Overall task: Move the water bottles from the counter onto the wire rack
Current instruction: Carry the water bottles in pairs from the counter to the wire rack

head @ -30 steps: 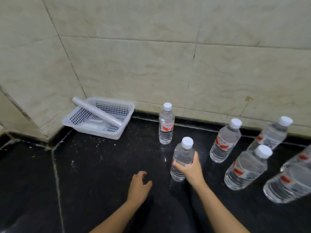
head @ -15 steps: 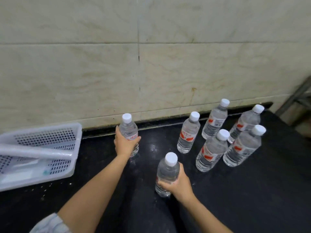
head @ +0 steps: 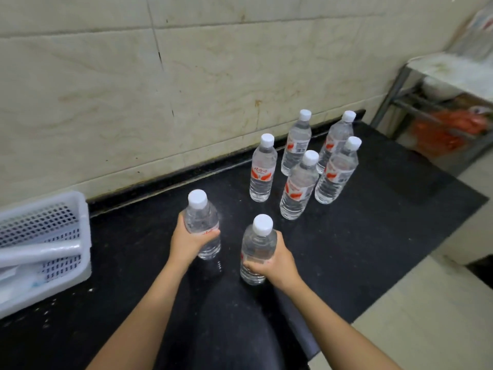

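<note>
toward the table's front edge, my left hand (head: 186,243) wraps one upright bottle (head: 202,225), my right hand (head: 277,260) wraps another (head: 256,252); both stand vertical. i judge the rack (head: 437,108) lies past the table's right edge, nearer my right hand.

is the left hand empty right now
No, the left hand is wrapped around a water bottle, just as the right hand grips another bottle.

Light was soft and even; wide-angle bending curved the edges, and the rack (head: 442,113) at right was blurred.
</note>
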{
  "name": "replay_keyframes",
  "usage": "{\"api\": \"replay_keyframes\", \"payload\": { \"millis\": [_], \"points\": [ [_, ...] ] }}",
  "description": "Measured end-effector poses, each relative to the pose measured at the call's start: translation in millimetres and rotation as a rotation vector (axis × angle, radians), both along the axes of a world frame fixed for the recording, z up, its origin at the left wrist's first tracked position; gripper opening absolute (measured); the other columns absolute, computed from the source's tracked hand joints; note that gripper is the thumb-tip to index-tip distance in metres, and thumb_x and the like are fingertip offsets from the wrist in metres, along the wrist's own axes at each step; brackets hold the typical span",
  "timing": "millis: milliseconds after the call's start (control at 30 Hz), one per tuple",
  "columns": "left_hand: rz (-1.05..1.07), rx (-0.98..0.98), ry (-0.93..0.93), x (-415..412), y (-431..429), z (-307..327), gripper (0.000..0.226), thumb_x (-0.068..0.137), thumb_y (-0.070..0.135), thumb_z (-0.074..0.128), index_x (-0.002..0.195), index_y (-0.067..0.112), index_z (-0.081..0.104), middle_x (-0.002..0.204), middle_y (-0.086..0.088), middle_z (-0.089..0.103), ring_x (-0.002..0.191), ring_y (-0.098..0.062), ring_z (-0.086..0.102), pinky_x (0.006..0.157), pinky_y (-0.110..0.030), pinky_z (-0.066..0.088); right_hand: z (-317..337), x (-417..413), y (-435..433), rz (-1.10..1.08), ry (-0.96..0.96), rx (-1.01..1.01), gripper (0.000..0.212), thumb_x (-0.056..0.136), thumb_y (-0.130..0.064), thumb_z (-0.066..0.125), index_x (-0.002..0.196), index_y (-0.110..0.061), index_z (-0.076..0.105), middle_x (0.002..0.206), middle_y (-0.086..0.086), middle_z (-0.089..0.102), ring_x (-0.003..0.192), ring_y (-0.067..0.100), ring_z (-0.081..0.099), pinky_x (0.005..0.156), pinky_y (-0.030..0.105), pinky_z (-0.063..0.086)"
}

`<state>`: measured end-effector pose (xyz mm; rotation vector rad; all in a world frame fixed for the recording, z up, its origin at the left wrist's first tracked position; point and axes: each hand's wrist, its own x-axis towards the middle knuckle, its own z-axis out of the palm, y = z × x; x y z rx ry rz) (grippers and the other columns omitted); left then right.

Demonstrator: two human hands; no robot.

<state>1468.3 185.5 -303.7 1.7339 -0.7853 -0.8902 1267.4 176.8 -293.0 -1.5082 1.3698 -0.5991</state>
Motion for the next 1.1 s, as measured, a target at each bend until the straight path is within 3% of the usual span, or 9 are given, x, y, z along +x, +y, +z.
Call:
{"api": "replay_keyframes", "payload": {
  "millis": [67,167,300,467,600,833,967,1100],
  "points": [
    [-0.019,-0.004,0.017,-24.1,19.9,1.5,0.088,0.039,0.034,0.082,0.118,0.019,0.047,0.114,-0.008,0.063,0.102,-0.025,0.062,0.094,-0.042,0.049,1.5,-10.7,6.0,-0.005,0.013,0.003,0.063,0.038,-0.049,0.072,0.091,-0.05,0.039,0.102,-0.012,0.063,0.098,0.011,0.062,0.089,0.029,0.049],
    [-0.029,-0.014,0.04,-54.7,43.9,2.5,0.074,0.056,0.003,0.084,0.118,0.016,0.046,0.112,-0.009,0.062,0.1,-0.025,0.061,0.093,-0.039,0.047,7.2,-37.2,10.6,0.011,0.037,0.015,0.064,0.038,-0.052,0.069,0.095,-0.05,0.04,0.103,-0.012,0.065,0.101,0.012,0.061,0.094,0.035,0.047],
    [-0.03,-0.044,0.023,-95.5,64.1,8.3,0.069,0.058,-0.007,0.08,0.114,0.016,0.046,0.106,-0.01,0.06,0.097,-0.028,0.059,0.088,-0.037,0.046,14.8,-93.5,13.8,-0.081,0.14,-0.022,0.066,0.055,-0.043,0.076,0.11,-0.031,0.042,0.097,-0.012,0.058,0.106,0.02,0.058,0.101,0.039,0.037],
    [0.034,-0.103,0.079,-183.3,65.6,18.0,0.059,0.041,0.015,0.078,0.092,0.03,0.051,0.093,-0.001,0.063,0.087,-0.026,0.061,0.085,-0.04,0.049,19.4,-188.9,16.8,-0.274,0.28,-0.103,0.068,0.061,-0.05,0.072,0.116,-0.026,0.041,0.117,-0.007,0.061,0.112,0.022,0.055,0.095,0.037,0.031],
    [-0.073,-0.143,0.163,-272.8,45.4,22.8,0.087,0.032,0.03,0.077,0.112,0.011,0.052,0.106,-0.015,0.065,0.089,-0.027,0.063,0.084,-0.043,0.05,28.3,-282.2,20.7,-0.369,0.304,-0.125,0.063,0.062,-0.05,0.072,0.112,-0.025,0.041,0.117,-0.006,0.062,0.112,0.023,0.056,0.098,0.04,0.033],
    [-0.394,-0.156,0.191,-423.3,6.5,28.8,0.082,0.036,0.028,0.078,0.111,0.006,0.052,0.099,-0.015,0.065,0.08,-0.021,0.062,0.075,-0.036,0.051,29.3,-427.8,44.1,-0.555,0.312,-0.144,0.073,0.053,-0.058,0.068,0.115,-0.028,0.044,0.115,-0.006,0.062,0.112,0.022,0.055,0.094,0.039,0.037],
    [-0.544,-0.128,0.164,-489.5,-14.2,30.7,0.078,0.036,0.029,0.076,0.106,0.003,0.053,0.09,-0.011,0.065,0.074,-0.017,0.062,0.065,-0.028,0.05,24.0,-494.0,56.2,-0.69,0.313,-0.112,0.06,0.058,-0.049,0.074,0.107,-0.027,0.045,0.112,-0.007,0.062,0.111,0.021,0.055,0.089,0.036,0.035],
    [-0.63,-0.109,0.179,-542.6,-38.5,24.5,0.08,0.034,0.031,0.076,0.107,0.006,0.052,0.091,-0.008,0.064,0.076,-0.018,0.062,0.066,-0.028,0.048,17.3,-551.8,54.4,-0.735,0.34,-0.061,0.058,0.061,-0.046,0.074,0.109,-0.028,0.046,0.112,-0.009,0.062,0.11,0.02,0.055,0.084,0.034,0.032]
  ]
}}
